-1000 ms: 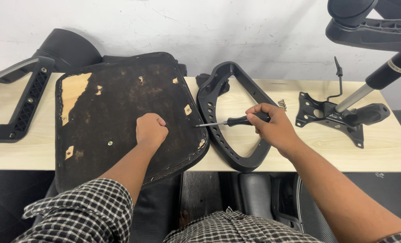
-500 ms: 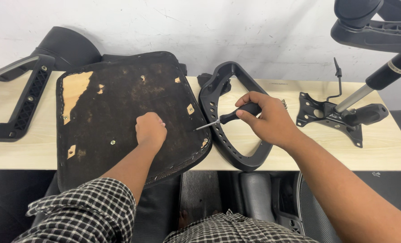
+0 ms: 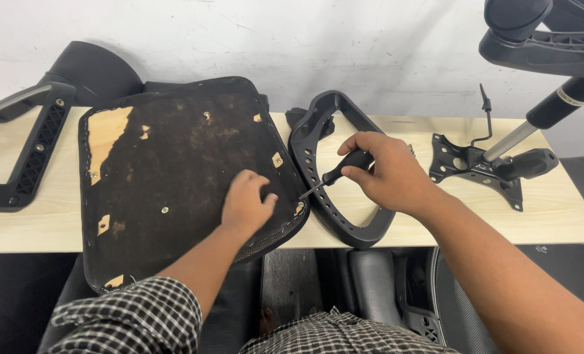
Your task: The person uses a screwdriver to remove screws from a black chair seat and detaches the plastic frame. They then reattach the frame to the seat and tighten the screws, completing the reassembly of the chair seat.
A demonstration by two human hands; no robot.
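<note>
Our left hand (image 3: 246, 203) rests curled — holding nothing — on the seat base (image 3: 174, 177); our right hand (image 3: 387, 170) grips a screwdriver (image 3: 334, 176), tip at its edge.

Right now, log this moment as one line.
left hand: pressing upturned black fabric-covered seat base | right hand: black-handled screwdriver, tip at seat edge

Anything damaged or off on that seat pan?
Yes. The seat base, lying underside up, has its black fabric cover torn: bare wood shows at the upper left corner and in small patches near the edges. The left hand rests on it; the right hand points a screwdriver at its right edge.
</note>
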